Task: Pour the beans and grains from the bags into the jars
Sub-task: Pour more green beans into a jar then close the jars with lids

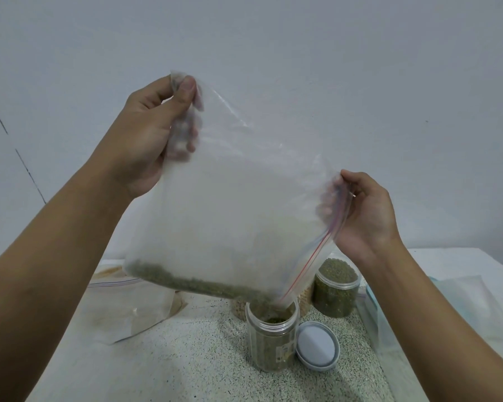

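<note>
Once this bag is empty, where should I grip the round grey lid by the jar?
Take the grey lid by its rim, pinching across it from above: it lies flattish on the speckled table, so only the edge offers purchase. Come from its right or near side, since the open jar stands close on its left. The right hand, now pinching the zip bag, is nearer.

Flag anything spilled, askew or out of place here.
Nothing clearly stands out. The zip bag, pinched by the left hand and right hand, has its open corner inside the mouth of the front jar, green beans gathered along its lower edge. The lid lies beside that jar. The speckled table could hide stray beans.
</note>
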Action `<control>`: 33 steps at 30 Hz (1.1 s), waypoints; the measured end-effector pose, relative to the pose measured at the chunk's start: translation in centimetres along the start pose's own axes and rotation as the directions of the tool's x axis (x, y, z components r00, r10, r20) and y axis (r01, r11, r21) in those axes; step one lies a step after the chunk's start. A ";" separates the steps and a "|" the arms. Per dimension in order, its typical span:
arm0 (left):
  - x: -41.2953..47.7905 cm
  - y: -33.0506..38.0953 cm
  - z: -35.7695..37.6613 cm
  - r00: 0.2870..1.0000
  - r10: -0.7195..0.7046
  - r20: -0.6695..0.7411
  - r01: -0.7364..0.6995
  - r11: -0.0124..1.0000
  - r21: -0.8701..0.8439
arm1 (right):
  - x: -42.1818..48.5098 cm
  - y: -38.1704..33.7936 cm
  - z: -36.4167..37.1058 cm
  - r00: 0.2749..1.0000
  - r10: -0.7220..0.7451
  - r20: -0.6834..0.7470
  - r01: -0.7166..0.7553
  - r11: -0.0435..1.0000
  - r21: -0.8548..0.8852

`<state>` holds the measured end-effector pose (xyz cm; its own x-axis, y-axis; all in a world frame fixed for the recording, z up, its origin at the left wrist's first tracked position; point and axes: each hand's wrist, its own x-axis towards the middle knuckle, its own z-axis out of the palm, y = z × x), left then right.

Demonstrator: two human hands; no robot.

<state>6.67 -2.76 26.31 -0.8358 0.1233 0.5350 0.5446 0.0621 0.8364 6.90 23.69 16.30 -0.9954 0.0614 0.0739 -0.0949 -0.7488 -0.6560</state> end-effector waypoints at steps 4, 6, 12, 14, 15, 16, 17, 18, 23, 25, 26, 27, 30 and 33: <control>-0.1 0.2 -0.2 1.000 0.002 -0.006 -0.002 1.000 0.008 | -0.1 0.0 0.1 1.000 0.009 -0.005 -0.009 1.000 0.011; -0.2 0.4 -0.3 1.000 0.007 -0.012 -0.007 1.000 0.009 | -0.1 0.1 0.1 1.000 0.014 0.001 -0.014 1.000 0.016; -0.5 0.6 -0.5 0.998 0.052 -0.029 -0.049 0.994 0.099 | -0.2 0.6 0.1 1.000 -0.002 0.009 0.002 1.000 0.012; -0.7 0.6 -0.6 0.995 0.092 -0.038 -0.082 0.975 0.205 | -0.3 0.8 0.1 1.000 -0.027 -0.004 0.027 1.000 0.001; -0.7 0.5 -0.7 0.993 0.114 -0.042 -0.100 0.961 0.258 | -0.4 1.0 0.1 0.999 -0.044 -0.011 0.044 0.999 -0.016; -0.7 0.4 -0.8 0.989 0.139 -0.045 -0.119 0.944 0.308 | -0.5 1.2 0.2 0.998 -0.062 -0.017 0.061 0.997 -0.040; -0.8 0.3 -0.8 0.985 0.169 -0.043 -0.142 0.921 0.363 | -0.5 1.3 0.2 0.996 -0.081 -0.022 0.080 0.995 -0.067; -0.8 0.2 -0.9 0.978 0.205 -0.036 -0.170 0.888 0.426 | -0.5 1.5 0.2 0.994 -0.103 -0.025 0.100 0.990 -0.095; -1.5 -0.5 -1.2 0.919 0.393 0.033 -0.307 0.658 0.688 | -0.5 2.1 0.0 0.985 -0.171 -0.009 0.167 0.971 -0.174; -1.6 -0.8 -1.3 0.899 0.435 0.055 -0.323 0.573 0.753 | -0.5 2.3 -0.1 0.983 -0.185 -0.016 0.178 0.960 -0.214; -1.6 -0.9 -1.4 0.890 0.451 0.065 -0.324 0.526 0.786 | -0.4 2.4 -0.1 0.981 -0.191 -0.016 0.182 0.956 -0.231; -1.7 -1.1 -1.5 0.882 0.466 0.072 -0.323 0.484 0.813 | -0.4 2.5 -0.2 0.980 -0.198 -0.013 0.189 0.952 -0.242; -1.8 -1.5 -1.8 0.868 0.492 0.073 -0.302 0.404 0.863 | -0.4 2.9 -0.3 0.975 -0.222 -0.013 0.211 0.941 -0.265; -1.7 -1.5 -1.9 0.870 0.485 0.092 -0.308 0.387 0.869 | -0.3 3.1 -0.3 0.967 -0.254 -0.038 0.230 0.922 -0.310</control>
<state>7.14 -4.99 24.35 -0.4564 0.2287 0.8599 0.5288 0.8470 0.0554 6.92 21.53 13.98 -0.9386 0.2741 0.2096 -0.3212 -0.4719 -0.8211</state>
